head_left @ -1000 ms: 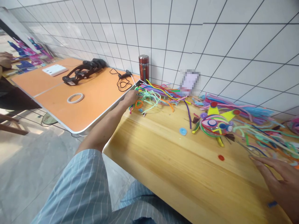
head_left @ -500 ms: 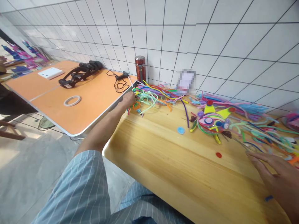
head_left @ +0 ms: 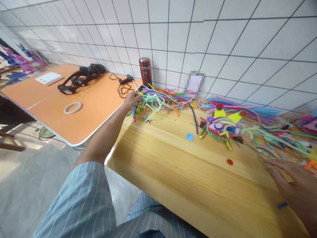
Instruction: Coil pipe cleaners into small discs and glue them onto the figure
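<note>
- My left hand (head_left: 132, 99) curls its fingers at tangled pipe cleaners (head_left: 151, 99); grip hidden.
- My right hand's (head_left: 293, 186) fingertips nearly meet over the table (head_left: 173, 158); I can't tell their hold.

Loose blue-grey elbow-length sleeve (head_left: 81, 198) with thin pale stripes, and similar striped cloth (head_left: 145, 205) below.

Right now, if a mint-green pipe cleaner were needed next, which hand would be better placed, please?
Probably the left hand: it's at the mint-green pipe cleaners, while the right hand is across the wooden table, beyond the red disc.
</note>
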Available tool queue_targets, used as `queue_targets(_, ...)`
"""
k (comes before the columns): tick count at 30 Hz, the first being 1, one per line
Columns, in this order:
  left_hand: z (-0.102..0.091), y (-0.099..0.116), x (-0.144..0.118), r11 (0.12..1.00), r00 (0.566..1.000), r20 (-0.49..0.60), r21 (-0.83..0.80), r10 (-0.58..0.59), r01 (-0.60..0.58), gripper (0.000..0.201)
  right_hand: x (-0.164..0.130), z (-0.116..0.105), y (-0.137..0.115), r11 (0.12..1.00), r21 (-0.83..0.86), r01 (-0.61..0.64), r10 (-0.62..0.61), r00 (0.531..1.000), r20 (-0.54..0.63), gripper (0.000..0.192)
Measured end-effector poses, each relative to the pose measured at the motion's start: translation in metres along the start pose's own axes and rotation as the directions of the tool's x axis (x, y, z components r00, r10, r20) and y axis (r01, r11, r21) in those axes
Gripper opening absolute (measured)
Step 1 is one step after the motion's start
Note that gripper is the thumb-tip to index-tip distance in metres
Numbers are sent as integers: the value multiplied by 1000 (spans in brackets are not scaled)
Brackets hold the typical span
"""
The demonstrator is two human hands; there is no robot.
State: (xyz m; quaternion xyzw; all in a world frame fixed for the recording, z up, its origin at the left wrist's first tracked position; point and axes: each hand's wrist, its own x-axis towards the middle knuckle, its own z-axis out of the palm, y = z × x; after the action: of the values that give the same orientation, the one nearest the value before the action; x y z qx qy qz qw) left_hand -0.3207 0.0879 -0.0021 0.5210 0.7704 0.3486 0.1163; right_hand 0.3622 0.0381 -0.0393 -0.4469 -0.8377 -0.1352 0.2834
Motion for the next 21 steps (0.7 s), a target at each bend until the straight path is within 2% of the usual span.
queue_targets(1,0,3,-2,1000,1000,-30,8,-7,7,19,0,0,0,1000,-11,2,-2,1000,-5,41)
queue_targets(3,2,11,-9,998,987,-159,61,21,-11,19,0,-1,-1,999,-31,15,-16,1000,-18,41)
queue_targets(5,6,24,-17,978,951,-263,169,164,-122,28,2,-1,-2,998,-38,50,-51,998,-26,41)
queue_targets(6,9,31,-20,945,925,-262,250,274,-209,35,4,-2,-4,997,-37,71,-72,997,-22,41)
queue_targets(7,14,38,-23,890,899,-203,334,389,-309,43,5,-3,-5,995,-34,90,-91,996,-18,41)
queue_targets(9,28,51,-24,751,846,30,444,533,-489,60,10,-4,-8,993,-25,116,-116,993,0,40)
queue_targets(11,44,59,-17,659,813,220,490,539,-570,77,13,-5,-12,995,-20,101,-101,995,6,38)
queue_targets(13,59,64,-4,638,816,300,512,495,-575,83,15,-6,-15,997,-21,70,-70,997,-16,37)
queue_targets(15,67,69,14,664,844,313,521,434,-535,73,16,-7,-17,997,-26,71,-72,997,-40,36)
queue_targets(17,67,75,34,700,878,298,530,374,-478,54,14,-7,-15,996,-34,84,-86,995,-52,34)
queue_targets(21,46,91,68,734,912,222,543,344,-409,40,6,-2,-4,997,-9,71,-71,997,-5,34)
